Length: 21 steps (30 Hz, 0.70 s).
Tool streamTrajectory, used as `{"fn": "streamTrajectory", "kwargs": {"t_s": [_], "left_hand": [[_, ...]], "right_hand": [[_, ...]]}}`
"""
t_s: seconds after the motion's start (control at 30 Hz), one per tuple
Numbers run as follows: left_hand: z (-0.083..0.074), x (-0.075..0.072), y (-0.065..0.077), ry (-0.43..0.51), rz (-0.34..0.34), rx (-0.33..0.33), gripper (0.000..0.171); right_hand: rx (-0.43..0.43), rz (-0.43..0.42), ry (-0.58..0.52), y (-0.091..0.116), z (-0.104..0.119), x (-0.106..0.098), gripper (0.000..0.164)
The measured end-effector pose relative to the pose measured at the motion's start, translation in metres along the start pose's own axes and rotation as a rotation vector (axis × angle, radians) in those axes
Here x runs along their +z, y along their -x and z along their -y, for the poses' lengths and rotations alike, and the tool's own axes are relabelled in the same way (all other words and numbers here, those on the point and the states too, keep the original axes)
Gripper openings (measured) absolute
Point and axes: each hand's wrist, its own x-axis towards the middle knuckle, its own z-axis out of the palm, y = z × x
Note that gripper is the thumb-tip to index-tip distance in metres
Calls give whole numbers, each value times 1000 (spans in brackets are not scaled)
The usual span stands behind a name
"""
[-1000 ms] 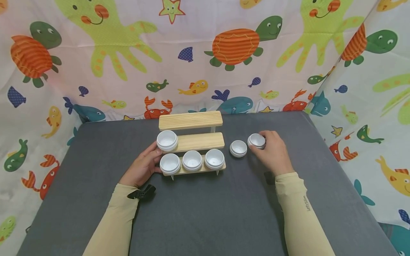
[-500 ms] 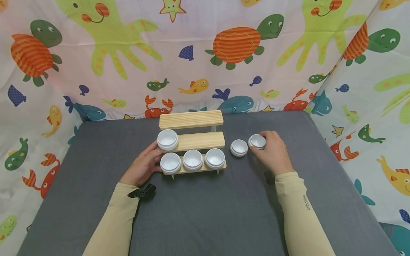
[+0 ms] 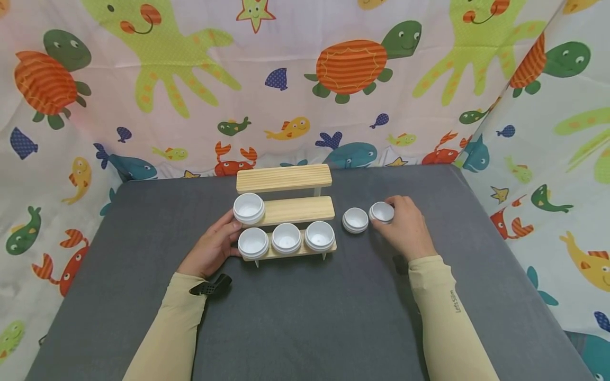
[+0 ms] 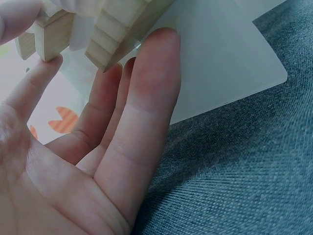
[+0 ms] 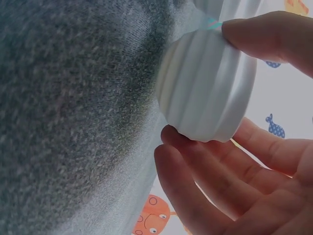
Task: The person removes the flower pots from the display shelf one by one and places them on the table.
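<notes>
A three-tier display stand of light wood shelves [image 3: 300, 210] and translucent side panels [image 4: 220, 68] stands mid-table. Three white cups line its lowest shelf, and another white cup [image 3: 249, 208] sits at the left end of the middle shelf. My left hand [image 3: 215, 245] touches the stand's left end, with extended fingers [image 4: 151, 73] against a shelf end and the side panel. To the right of the stand, my right hand [image 3: 406, 225] pinches a small white ribbed cup [image 5: 205, 88] between thumb and fingertips. A similar cup [image 3: 355, 220] stands just left of it.
The table [image 3: 305, 317] is covered in dark grey cloth. A curtain [image 3: 286, 79] printed with sea animals hangs behind it and along both sides. The top shelf [image 3: 284, 178] rises at the back of the stand.
Almost nothing differs. The cup in my right hand has shifted or tilted very slightly, while my left hand and the stand stay where they were.
</notes>
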Motion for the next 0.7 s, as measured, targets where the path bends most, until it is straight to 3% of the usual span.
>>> {"fn": "streamTrajectory", "kwargs": {"t_s": [0.7], "left_hand": [[1, 1, -1, -14, -12, -6, 67]], "right_hand": [[5, 56, 22, -1, 0, -5, 56]]}}
